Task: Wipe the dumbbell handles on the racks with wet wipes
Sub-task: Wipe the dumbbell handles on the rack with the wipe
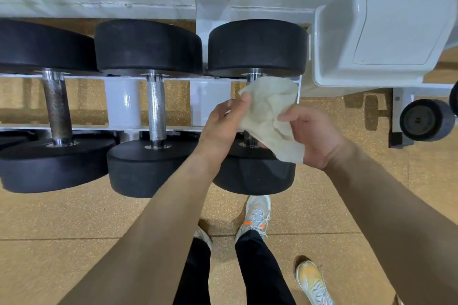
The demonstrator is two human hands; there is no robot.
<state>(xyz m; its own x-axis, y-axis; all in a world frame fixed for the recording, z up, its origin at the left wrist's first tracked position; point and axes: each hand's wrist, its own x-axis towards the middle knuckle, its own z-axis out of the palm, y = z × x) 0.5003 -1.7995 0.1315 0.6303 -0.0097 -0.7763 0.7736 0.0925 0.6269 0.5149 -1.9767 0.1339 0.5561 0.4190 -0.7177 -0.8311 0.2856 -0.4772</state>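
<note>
Left hand (pixel 223 126), right hand (pixel 314 136): fingers of both grasping wet wipe (pixel 270 111), held over handle of rightmost dumbbell (pixel 257 47), white rack (pixel 122 104).

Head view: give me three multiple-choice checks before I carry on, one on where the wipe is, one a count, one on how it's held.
1. The wipe is over the handle of which dumbbell on the rack?
A. left
B. middle
C. right

2. How many handles on this rack show uncovered?
A. none
B. two
C. four

3. The wipe is held by
A. the left hand only
B. both hands
C. neither hand

Answers:
1 C: the wipe hides most of the bar of the right dumbbell.
2 B: the dark left handle and the shiny middle handle are bare.
3 B: the left hand pinches one edge and the right hand grips the other.
</note>
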